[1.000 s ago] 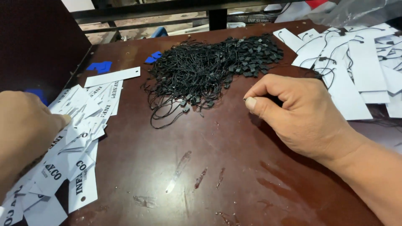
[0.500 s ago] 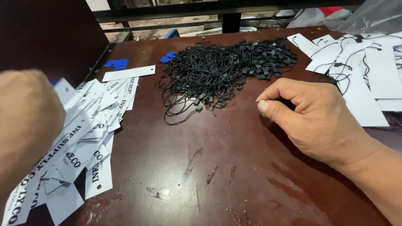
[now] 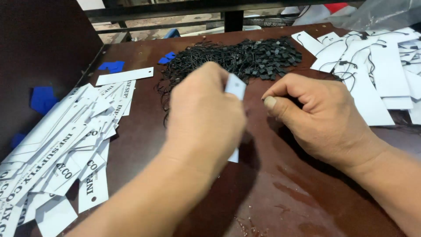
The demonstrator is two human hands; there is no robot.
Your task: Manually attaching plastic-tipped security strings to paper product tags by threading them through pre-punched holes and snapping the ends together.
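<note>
My left hand (image 3: pixel 204 114) is over the middle of the brown table, holding a white paper tag (image 3: pixel 236 87) upright; the tag's lower end shows under the hand. My right hand (image 3: pixel 318 116) rests on the table just to the right, fingers curled, thumb and forefinger pinched near the edge of a heap of black string loops with small square clasps (image 3: pixel 239 59). Whether a string is between those fingers is hidden. A spread pile of white printed tags (image 3: pixel 66 145) lies at the left.
Strung white tags (image 3: pixel 372 66) are piled at the right back. Small blue pieces (image 3: pixel 112 66) lie near the dark wall panel (image 3: pixel 39 52) on the left. A dark metal frame (image 3: pixel 232 17) runs along the table's far edge.
My left hand has come from the tag pile at the left to the middle of the table, now carrying a white tag. The right hand has stayed near the string heap.
</note>
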